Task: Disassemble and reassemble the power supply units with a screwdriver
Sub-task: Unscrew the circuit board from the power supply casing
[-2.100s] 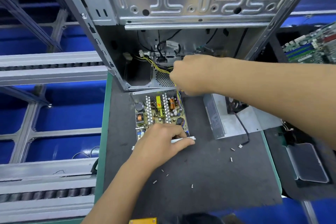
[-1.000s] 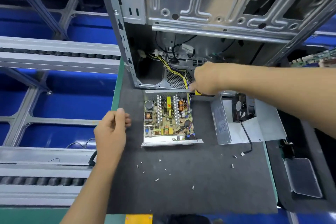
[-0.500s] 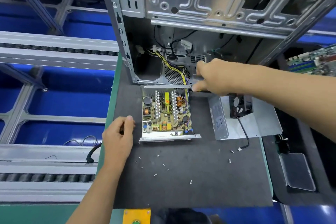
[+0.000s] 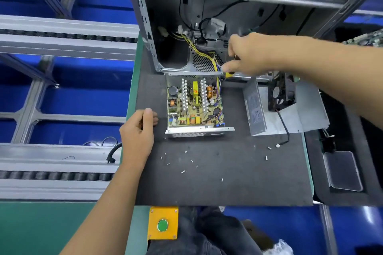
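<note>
Here two hands: right hand grips one yellow-handled screwdriver, left hand loosely curled, empty, beside one opened power supply.

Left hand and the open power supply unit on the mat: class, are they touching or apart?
Apart. The head view shows bare dark mat between the left hand and the open power supply unit.

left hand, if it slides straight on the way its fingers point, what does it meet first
The left hand rests on the dark mat with fingers pointing right, toward the open power supply unit. It would probably meet that unit's near left wall first; the mat between them looks bare, though depth is hard to judge.
</note>
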`<action>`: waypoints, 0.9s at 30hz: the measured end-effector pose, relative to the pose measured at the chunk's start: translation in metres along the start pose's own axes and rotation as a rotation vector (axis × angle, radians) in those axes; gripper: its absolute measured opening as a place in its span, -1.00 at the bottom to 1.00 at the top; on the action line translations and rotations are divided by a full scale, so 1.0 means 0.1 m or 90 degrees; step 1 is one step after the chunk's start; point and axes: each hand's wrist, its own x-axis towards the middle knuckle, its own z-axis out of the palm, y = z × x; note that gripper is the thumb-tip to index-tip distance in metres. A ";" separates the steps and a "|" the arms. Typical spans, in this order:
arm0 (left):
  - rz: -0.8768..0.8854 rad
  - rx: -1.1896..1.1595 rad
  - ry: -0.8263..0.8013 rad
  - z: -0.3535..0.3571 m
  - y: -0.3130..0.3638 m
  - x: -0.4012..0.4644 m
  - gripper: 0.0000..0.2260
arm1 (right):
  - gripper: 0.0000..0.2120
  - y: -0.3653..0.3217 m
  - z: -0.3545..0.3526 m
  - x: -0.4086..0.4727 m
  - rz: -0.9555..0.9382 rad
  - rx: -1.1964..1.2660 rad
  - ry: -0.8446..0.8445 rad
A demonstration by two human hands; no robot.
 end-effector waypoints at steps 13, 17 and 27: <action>0.052 0.068 0.074 -0.17 -0.06 -0.44 -0.71 | -0.58 -0.09 0.12 0.00 0.017 -0.056 0.109; 0.146 0.115 0.112 -0.04 0.03 -0.63 -0.68 | -0.77 -0.05 0.10 -0.07 -0.046 -0.072 0.100; 0.491 0.192 -0.284 0.72 0.60 -1.03 -0.78 | -0.73 0.01 0.21 -0.02 -0.036 -0.086 0.193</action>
